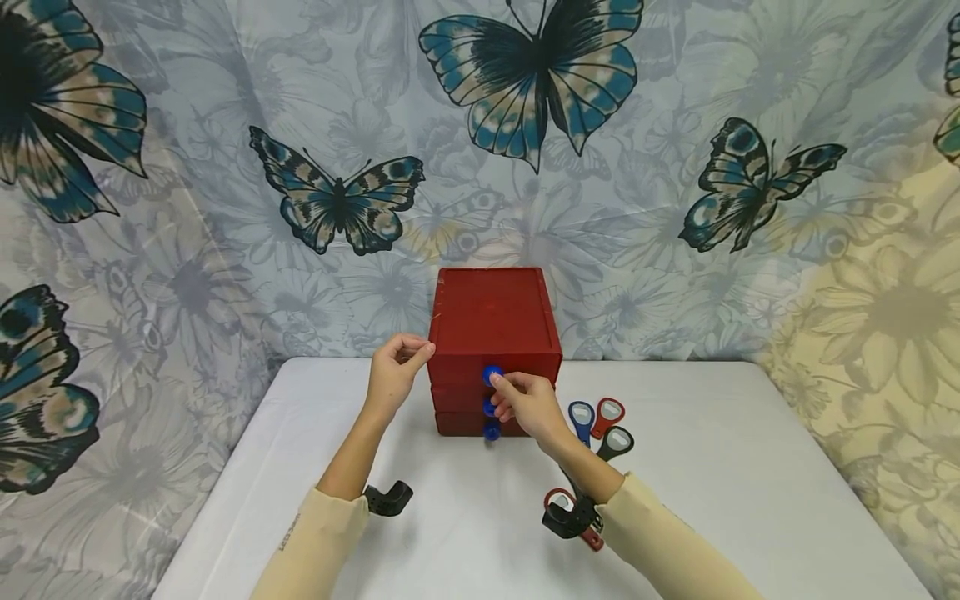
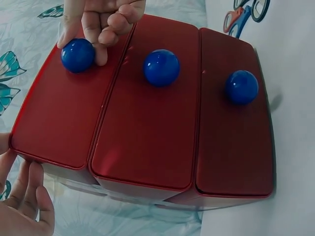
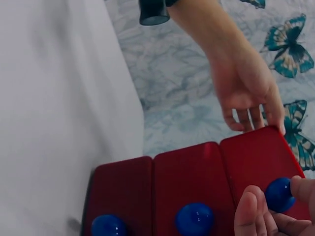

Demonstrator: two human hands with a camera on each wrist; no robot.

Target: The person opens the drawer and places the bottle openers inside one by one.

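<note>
A red three-drawer box (image 1: 495, 312) stands on the white table, with one round blue knob on each drawer front. My right hand (image 1: 534, 410) pinches the top blue knob (image 2: 78, 55) between thumb and fingers. The middle knob (image 2: 161, 68) and the bottom knob (image 2: 241, 87) are untouched. At the box's upper left front corner, my left hand (image 1: 393, 375) touches the edge, its other fingers along the side (image 3: 246, 91). All three drawers look closed. The inside of the box is hidden.
Right of the box lie several ring-headed tools like magnifying glasses: a blue one (image 1: 581, 412), a red one (image 1: 609, 410) and a black one (image 1: 618, 442). Another red one (image 1: 592, 540) is partly under my right wrist. A butterfly-print cloth (image 1: 337, 292) hangs behind the table.
</note>
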